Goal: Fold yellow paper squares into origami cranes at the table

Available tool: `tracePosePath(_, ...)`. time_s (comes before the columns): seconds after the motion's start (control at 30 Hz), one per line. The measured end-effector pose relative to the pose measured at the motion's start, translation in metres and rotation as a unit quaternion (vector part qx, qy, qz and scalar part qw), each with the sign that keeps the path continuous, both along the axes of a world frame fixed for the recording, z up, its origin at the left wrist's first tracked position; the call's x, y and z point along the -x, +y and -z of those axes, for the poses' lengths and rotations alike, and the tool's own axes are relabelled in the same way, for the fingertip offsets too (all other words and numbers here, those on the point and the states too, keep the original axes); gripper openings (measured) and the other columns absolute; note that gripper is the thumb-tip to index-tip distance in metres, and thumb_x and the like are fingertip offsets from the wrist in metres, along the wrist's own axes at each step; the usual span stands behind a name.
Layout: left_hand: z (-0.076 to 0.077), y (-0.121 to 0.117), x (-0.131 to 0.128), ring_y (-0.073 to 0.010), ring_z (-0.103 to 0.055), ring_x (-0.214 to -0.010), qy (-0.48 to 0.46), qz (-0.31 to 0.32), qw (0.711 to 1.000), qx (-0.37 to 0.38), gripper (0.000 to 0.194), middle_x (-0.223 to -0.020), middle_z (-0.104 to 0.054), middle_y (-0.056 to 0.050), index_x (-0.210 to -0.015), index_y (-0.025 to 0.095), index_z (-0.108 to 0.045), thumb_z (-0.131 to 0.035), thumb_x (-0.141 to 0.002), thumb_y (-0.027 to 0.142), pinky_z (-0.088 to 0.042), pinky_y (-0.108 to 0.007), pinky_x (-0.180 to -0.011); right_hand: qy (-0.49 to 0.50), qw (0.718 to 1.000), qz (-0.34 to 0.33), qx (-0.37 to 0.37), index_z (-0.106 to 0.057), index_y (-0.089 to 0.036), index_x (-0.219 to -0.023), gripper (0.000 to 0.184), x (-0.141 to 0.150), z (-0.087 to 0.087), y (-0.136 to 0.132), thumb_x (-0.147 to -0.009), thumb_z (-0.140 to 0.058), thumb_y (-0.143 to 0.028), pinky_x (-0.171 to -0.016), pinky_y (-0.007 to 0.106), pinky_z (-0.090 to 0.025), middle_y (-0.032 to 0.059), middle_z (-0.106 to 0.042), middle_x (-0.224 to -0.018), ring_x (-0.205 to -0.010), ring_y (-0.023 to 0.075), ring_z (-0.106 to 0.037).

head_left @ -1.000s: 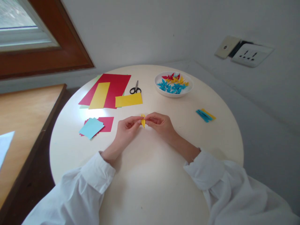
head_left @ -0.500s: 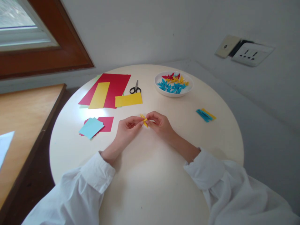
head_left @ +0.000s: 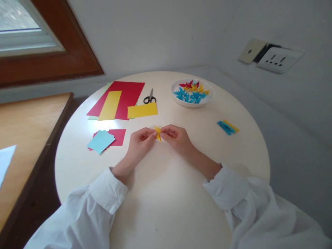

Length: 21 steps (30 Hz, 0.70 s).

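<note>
A small yellow origami crane is pinched between both hands above the middle of the round table. My left hand grips its left side between thumb and forefinger. On the other side, my right hand has thumb and fingertips closed on it. Pointed paper tips stick out above and below the fingers, and the fingertips hide part of the folds. Beyond the hands, a white dish holds several folded paper cranes in blue, yellow and red.
Scissors with black handles lie behind a yellow paper strip. Large red sheets carry another yellow strip. Light blue squares lie on red paper at left. Folded blue and yellow strips are at right on the white table.
The yellow crane has turned between the fingers and shifted slightly left, with one point now hanging downward. The right fingertips have moved a little left. Everything on the table stays put.
</note>
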<state>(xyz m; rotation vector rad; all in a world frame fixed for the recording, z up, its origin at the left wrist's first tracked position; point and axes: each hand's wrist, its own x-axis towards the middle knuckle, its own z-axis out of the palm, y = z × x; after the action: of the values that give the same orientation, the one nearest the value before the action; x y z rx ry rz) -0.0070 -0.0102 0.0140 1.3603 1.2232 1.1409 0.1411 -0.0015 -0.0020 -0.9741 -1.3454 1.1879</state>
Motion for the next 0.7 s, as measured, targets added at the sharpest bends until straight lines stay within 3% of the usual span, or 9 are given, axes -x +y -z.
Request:
tracePosePath(0.43,0.0017,-0.0031,-0.0035,-0.0129,-0.057,-0.063,0.051,-0.018,0.998,-0.030,0.016,-0.069,-0.066,-0.003,-0.072,0.013,-0.064,-0.060,-0.071,0.029,-0.044,-0.023,-0.057,-0.009,1.000,0.029,-0.001,-0.064,-0.017,-0.067,0.009,0.0029,0.0002,-0.0025,-0.066,-0.066,-0.026,-0.068,0.028,-0.050,0.0019,-0.068,-0.071,-0.069,0.0139,-0.063)
tracePosePath(0.7,-0.0013,-0.0054,-0.0070,-0.0121,-0.058,-0.063,-0.010,-0.035,0.999,-0.014,0.013,-0.068,-0.064,-0.001,-0.072,0.014,-0.061,-0.064,-0.066,0.026,-0.045,-0.023,-0.057,0.024,0.998,0.051,0.021,-0.063,-0.017,-0.061,0.006,0.0051,-0.0030,-0.0045,-0.062,-0.066,-0.022,-0.064,0.027,-0.049,0.0004,-0.067,-0.065,-0.063,0.0125,-0.061)
